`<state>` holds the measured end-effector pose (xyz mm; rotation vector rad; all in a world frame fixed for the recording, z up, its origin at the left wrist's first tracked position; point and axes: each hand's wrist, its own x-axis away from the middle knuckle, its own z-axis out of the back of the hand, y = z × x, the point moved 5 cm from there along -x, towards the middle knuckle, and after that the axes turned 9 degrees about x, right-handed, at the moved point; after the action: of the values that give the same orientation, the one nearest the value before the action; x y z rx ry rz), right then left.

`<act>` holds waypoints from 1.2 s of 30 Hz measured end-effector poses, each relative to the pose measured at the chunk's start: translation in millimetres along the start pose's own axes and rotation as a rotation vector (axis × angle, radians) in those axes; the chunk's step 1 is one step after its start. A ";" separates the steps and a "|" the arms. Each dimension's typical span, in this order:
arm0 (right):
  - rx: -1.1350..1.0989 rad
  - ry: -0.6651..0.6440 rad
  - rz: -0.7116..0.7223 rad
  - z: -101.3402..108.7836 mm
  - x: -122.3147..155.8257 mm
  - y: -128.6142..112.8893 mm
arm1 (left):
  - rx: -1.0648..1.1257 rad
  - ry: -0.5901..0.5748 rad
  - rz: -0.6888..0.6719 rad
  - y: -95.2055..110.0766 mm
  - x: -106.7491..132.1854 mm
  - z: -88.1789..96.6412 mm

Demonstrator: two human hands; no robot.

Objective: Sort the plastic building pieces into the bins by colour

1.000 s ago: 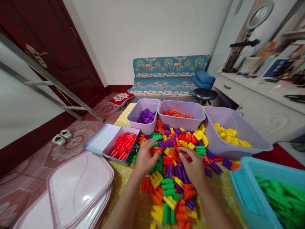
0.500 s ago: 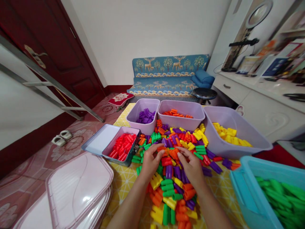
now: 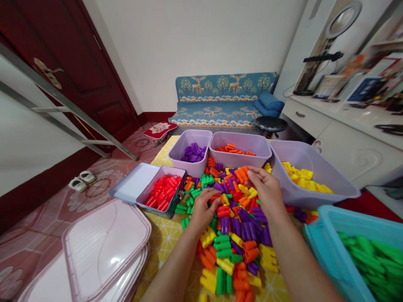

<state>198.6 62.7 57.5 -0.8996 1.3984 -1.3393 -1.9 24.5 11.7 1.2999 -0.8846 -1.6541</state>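
A mixed heap of plastic building blocks (image 3: 225, 226) in purple, green, yellow, orange and red covers the middle of the table. My right hand (image 3: 266, 186) is closed on an orange building block (image 3: 242, 174), raised above the far part of the heap. Lower and to the left, my left hand (image 3: 203, 209) has its fingers curled around another orange building block (image 3: 215, 197), which they partly hide. Behind the hands stands a lilac bin with orange blocks (image 3: 241, 160); beside it is a lilac bin with purple blocks (image 3: 189, 167).
At the right are a lilac bin with yellow blocks (image 3: 315, 200) and a turquoise bin with green blocks (image 3: 324, 251). An open case (image 3: 134, 184) with red blocks sits left of the heap. Pinkish lids (image 3: 107, 247) are stacked at front left. A ladder (image 3: 72, 109) leans farther left.
My right hand has moved away from the left, forward and slightly right, lifting an orange building block. My left hand has stayed nearly in place.
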 end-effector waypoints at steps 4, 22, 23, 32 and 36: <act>-0.213 0.028 0.171 0.0 -16.0 -28.3 | -0.008 -0.008 0.004 1.2 -0.2 0.0; 0.927 -0.293 0.456 -62.3 34.8 8.8 | 0.002 -0.045 -0.014 -5.3 0.8 -2.3; 0.946 -0.302 0.463 -63.9 35.9 6.8 | 0.019 -0.044 -0.014 -4.9 0.8 -2.1; 0.488 -0.192 0.269 -43.4 49.8 19.6 | 0.377 -0.078 0.150 -2.1 5.3 0.6; 0.272 -0.140 0.079 -23.7 58.5 39.5 | 0.338 -0.105 0.135 -0.1 5.5 -0.1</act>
<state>164.7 18.2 8.2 -0.7342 1.1018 -1.3413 -2.5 19.5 9.5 1.3498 -1.3306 -1.5213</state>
